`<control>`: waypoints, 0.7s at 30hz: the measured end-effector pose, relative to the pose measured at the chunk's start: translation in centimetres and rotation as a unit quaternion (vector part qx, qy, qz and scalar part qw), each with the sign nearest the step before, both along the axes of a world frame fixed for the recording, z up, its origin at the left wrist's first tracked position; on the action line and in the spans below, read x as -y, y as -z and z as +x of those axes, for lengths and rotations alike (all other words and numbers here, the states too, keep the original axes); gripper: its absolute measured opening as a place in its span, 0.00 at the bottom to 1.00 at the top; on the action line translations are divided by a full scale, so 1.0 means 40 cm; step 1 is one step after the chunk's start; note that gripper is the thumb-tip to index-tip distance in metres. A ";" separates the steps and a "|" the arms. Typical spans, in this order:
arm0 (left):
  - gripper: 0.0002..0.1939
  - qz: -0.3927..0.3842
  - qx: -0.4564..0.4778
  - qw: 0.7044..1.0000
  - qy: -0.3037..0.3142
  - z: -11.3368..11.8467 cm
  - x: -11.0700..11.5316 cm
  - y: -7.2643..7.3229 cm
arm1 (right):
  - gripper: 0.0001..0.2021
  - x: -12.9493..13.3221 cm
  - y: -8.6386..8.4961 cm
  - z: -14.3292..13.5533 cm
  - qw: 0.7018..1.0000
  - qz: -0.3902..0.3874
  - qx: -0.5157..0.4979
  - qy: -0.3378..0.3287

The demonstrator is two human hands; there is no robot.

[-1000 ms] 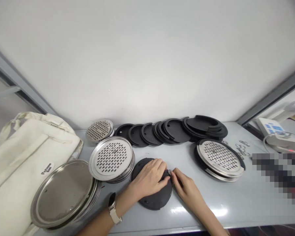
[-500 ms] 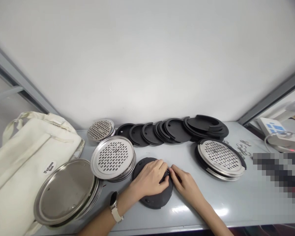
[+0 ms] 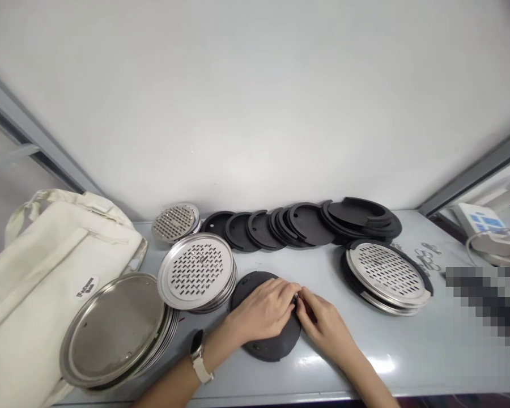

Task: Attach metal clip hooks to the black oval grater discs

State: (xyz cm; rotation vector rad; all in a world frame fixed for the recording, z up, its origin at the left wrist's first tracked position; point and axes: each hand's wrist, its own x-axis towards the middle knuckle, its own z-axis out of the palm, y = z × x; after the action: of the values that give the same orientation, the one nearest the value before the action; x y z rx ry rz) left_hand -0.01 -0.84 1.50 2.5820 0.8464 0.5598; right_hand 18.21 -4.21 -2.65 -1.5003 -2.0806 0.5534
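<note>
1. The grey table (image 3: 408, 351) bears everything; the pale bag (image 3: 59, 255) lies at its left.
2. Along the wall, the loose black discs (image 3: 261, 231) have no metal disc on them; at right, the perforated metal discs (image 3: 386, 272) rest with black pieces around them.
3. The black disc (image 3: 272, 348) lies flat at the near middle, under the left hand (image 3: 261, 309), whose fingers bend close together; their grip is unclear.
4. The right hand (image 3: 327, 326) seems to pinch a small metal piece (image 3: 296, 295) at its edge; whether it is fastened, I cannot tell.
5. The small rings (image 3: 427, 258) lie loose, unattached.
</note>
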 end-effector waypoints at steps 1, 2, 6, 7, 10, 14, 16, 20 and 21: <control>0.13 -0.004 0.001 1.000 0.000 0.000 0.000 0.001 | 0.08 0.000 0.000 0.000 1.000 0.001 0.001 -0.001; 0.14 -0.008 0.002 1.000 0.000 -0.001 -0.001 0.003 | 0.08 0.000 0.000 -0.001 1.000 0.000 0.003 -0.001; 0.15 -0.029 0.021 0.999 0.010 -0.003 -0.001 0.007 | 0.09 0.000 0.000 0.000 1.000 0.003 0.007 -0.004; 0.15 -0.036 0.028 0.999 0.012 -0.004 0.000 0.006 | 0.09 0.000 -0.001 0.001 1.000 0.004 0.007 -0.005; 0.15 -0.063 0.042 0.997 0.013 -0.005 0.000 0.002 | 0.10 0.002 -0.002 0.001 1.000 0.009 0.007 -0.004; 0.16 -0.091 0.044 0.995 0.007 -0.006 0.000 -0.003 | 0.10 0.003 -0.002 0.001 1.000 0.012 0.005 -0.007; 0.15 -0.099 0.046 0.994 0.001 -0.006 -0.001 -0.003 | 0.10 0.004 -0.002 0.001 1.000 0.012 0.005 -0.007; 0.15 -0.103 0.053 0.993 -0.003 -0.006 -0.001 0.002 | 0.10 0.003 -0.003 0.000 1.000 0.018 0.012 -0.009; 0.15 -0.103 0.053 0.993 -0.003 -0.006 -0.001 0.003 | 0.10 0.002 -0.003 -0.001 1.000 0.022 0.012 -0.009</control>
State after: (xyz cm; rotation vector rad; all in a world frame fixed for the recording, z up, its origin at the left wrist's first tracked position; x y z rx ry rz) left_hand -0.24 -0.80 1.39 2.3435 0.8303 0.5741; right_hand 18.19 -4.31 -2.52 -1.4723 -2.1132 0.4952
